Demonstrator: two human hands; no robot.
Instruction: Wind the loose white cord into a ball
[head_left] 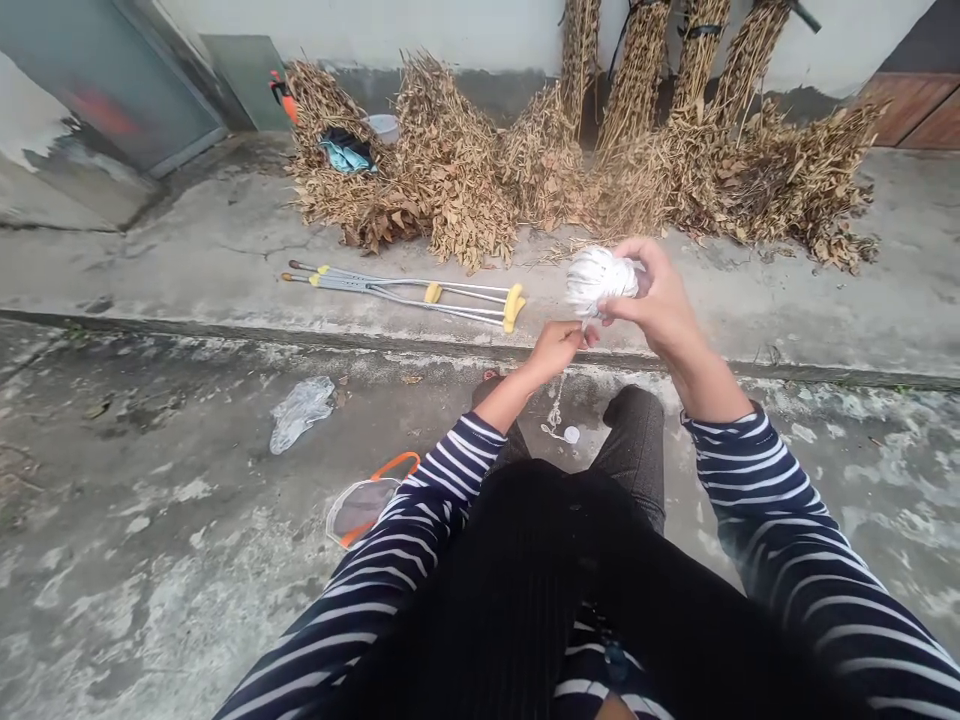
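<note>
The one camera sat on the person's head, looking forward and steeply down over striped sleeves and dark lap, close to the hands, across the concrete ground [150,560] toward the far wall [450,25].

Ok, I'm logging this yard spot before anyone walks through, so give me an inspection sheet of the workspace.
Surface: stained, patchy concrete ground, with a raised step beyond.
Job's things: ball of white string; a loose end hangs down to the ground.
Clutter: pair of crutches on the step; crumpled clear plastic; orange-rimmed bag by the left sleeve.
Grippers: right hand holds the ball; left hand pinches the string below it.
Cables: nothing seen.
Surroundings: dried plant bundles against a pale wall; blue cloth on them.
</note>
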